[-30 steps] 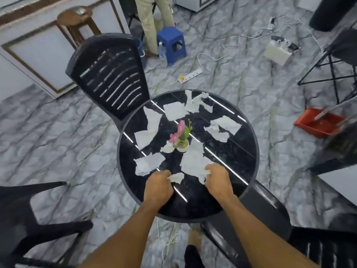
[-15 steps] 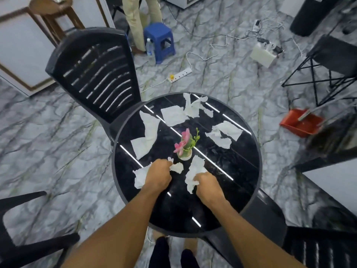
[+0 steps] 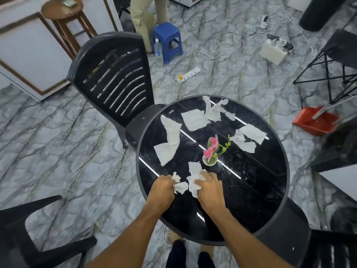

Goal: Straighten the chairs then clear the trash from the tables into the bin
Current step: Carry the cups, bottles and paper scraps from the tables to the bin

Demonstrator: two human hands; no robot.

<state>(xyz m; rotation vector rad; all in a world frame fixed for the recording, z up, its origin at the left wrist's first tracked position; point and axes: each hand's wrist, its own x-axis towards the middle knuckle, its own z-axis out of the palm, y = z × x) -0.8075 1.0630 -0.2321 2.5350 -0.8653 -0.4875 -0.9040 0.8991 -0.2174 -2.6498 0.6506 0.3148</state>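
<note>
A round black table (image 3: 260,190) carries several torn white paper scraps. My left hand (image 3: 162,190) is closed on crumpled white paper (image 3: 180,185) near the table's front left edge. Close beside it, my right hand (image 3: 209,187) grips another crumpled paper piece (image 3: 194,176). Loose scraps lie farther back: a long one (image 3: 169,145) at left, a squarish one (image 3: 194,119), a twisted one (image 3: 214,110) at the far rim and a pair (image 3: 248,137) at right. A small pink flower pot (image 3: 211,151) stands mid-table.
A black slatted chair (image 3: 114,74) is tucked at the table's far left, another chair (image 3: 29,229) at lower left and a third (image 3: 328,248) at lower right. A red dustpan (image 3: 314,120), a blue stool (image 3: 168,41), a power strip (image 3: 189,74), cables and a standing person's legs (image 3: 143,18) are on the floor.
Both hands drew together and gathered the near scraps into crumpled bunches. The large scrap beside the flower pot and the one at the front left are now bunched in the hands.
</note>
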